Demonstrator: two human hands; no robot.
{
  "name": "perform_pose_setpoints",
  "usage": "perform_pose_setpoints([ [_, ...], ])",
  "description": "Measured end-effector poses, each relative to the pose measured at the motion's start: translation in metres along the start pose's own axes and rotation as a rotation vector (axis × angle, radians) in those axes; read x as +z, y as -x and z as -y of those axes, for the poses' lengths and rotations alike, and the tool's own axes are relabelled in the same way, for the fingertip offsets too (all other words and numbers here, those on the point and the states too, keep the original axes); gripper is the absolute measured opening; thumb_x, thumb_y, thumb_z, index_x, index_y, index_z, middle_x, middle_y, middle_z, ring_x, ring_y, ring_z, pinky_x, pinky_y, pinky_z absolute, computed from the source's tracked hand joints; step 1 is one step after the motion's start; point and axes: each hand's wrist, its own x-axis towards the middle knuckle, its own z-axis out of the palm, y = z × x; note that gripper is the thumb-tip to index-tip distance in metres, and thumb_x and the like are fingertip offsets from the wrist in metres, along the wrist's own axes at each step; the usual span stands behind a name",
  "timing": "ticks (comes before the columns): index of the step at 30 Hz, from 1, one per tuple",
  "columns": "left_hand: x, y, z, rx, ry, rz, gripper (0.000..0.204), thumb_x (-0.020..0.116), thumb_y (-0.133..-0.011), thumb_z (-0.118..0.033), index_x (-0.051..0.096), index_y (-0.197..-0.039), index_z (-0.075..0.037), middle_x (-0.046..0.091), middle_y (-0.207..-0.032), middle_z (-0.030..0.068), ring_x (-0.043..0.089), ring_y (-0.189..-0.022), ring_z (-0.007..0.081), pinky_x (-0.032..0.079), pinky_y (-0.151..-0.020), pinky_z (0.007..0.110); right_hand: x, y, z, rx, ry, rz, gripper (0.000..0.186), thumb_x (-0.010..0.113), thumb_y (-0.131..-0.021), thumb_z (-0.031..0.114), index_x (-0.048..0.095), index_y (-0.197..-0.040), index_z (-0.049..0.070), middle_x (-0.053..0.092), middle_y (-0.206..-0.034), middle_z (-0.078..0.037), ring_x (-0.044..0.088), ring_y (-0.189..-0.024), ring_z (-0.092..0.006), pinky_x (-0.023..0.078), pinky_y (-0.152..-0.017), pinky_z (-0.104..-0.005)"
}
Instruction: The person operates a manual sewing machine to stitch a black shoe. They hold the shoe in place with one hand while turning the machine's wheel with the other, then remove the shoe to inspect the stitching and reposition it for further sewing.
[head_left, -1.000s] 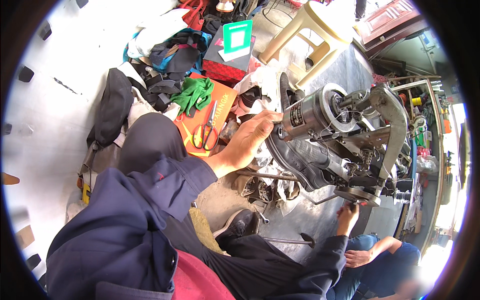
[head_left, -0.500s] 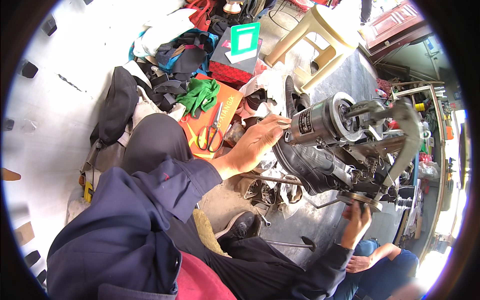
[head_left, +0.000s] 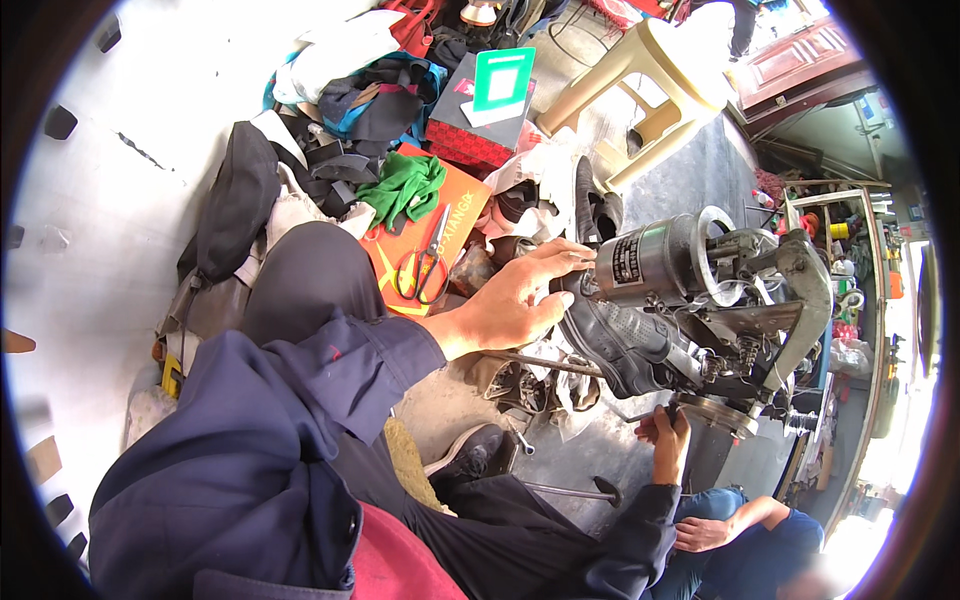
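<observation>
Your right hand (head_left: 668, 442) had shifted in the last second, from beneath the hand wheel (head_left: 720, 412) to its left end; the wheel had probably gone round part of a turn with it, moving the workings of the sewing machine (head_left: 660, 262); your left hand (head_left: 510, 305) stayed by the near end of the black shoe (head_left: 625, 345), so the shoe was likely being steadied meanwhile. That shoe sat under the machine's metal drum, between your two hands; your left fingers lay outstretched, thumb apart and against the shoe, but whether they pinched it you could not tell from here; your right fingers were curled at the wheel's edge, their grip hidden.

Count: one machine, one wheel; one shoe beneath the drum, one second dark shoe (head_left: 598, 215) beyond it (the jumbled heap (head_left: 548, 385) below defied counting); one pair of scissors (head_left: 432, 255) and one green cloth (head_left: 405, 187) on one orange box (head_left: 465, 190); one green sign (head_left: 502, 80) on one black-and-red box (head_left: 450, 110); one cream stool (head_left: 685, 70); one wrench (head_left: 524, 442); one co-worker's hand (head_left: 702, 533).
</observation>
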Motion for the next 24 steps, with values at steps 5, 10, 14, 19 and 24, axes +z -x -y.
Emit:
perform_pose_setpoints([
  [5, 0.002, 0.002, -0.003, -0.126, 0.102, 0.001, 0.045, 0.054, -0.089, -0.001, 0.054, -0.133, 0.007, 0.054, -0.136, 0.016, 0.053, -0.13, 0.0274, 0.037, -0.113, 0.036, -0.048, 0.03, 0.056, -0.357, 0.156, -0.332, 0.022, 0.063, -0.1, 0.021, 0.067, -0.102, 0.0, 0.065, -0.075, -0.006, 0.06, -0.058, -0.0129, 0.049, -0.054, -0.026],
  [10, 0.001, 0.002, -0.004, -0.099, 0.068, 0.003, 0.044, 0.054, -0.088, 0.0, 0.055, -0.132, 0.006, 0.054, -0.136, 0.0156, 0.053, -0.13, 0.028, 0.037, -0.113, 0.036, -0.098, -0.012, 0.0, -0.18, 0.101, -0.596, 0.011, 0.056, -0.096, 0.007, 0.063, -0.105, 0.005, 0.06, -0.074, -0.003, 0.055, -0.056, -0.0106, 0.042, -0.047, -0.025],
  [14, 0.0, 0.0, -0.002, -0.01, 0.005, 0.004, 0.044, 0.054, -0.087, 0.002, 0.056, -0.131, 0.006, 0.055, -0.136, 0.0155, 0.053, -0.13, 0.0279, 0.037, -0.114, 0.036, -0.06, -0.024, -0.041, 0.057, 0.092, -0.368, 0.004, 0.058, -0.095, 0.007, 0.058, -0.098, 0.005, 0.061, -0.068, -0.006, 0.059, -0.049, -0.0158, 0.044, -0.04, -0.029],
  [19, 0.0, -0.001, 0.001, 0.042, -0.008, 0.005, 0.045, 0.054, -0.088, 0.001, 0.055, -0.132, 0.005, 0.055, -0.135, 0.0155, 0.052, -0.131, 0.0277, 0.037, -0.114, 0.036, 0.002, 0.006, 0.009, -0.046, 0.084, 0.014, 0.024, 0.063, -0.099, 0.022, 0.06, -0.097, -0.001, 0.068, -0.075, -0.011, 0.067, -0.057, -0.0183, 0.052, -0.05, -0.0294],
  [24, -0.001, 0.001, 0.003, -0.002, 0.004, 0.024, 0.045, 0.054, -0.09, -0.001, 0.055, -0.134, 0.005, 0.055, -0.136, 0.014, 0.051, -0.131, 0.0248, 0.036, -0.115, 0.036, -0.051, 0.028, 0.057, -0.36, 0.172, -0.409, 0.021, 0.063, -0.099, 0.018, 0.066, -0.109, 0.0, 0.066, -0.076, -0.006, 0.059, -0.058, -0.0121, 0.047, -0.054, -0.0251],
])
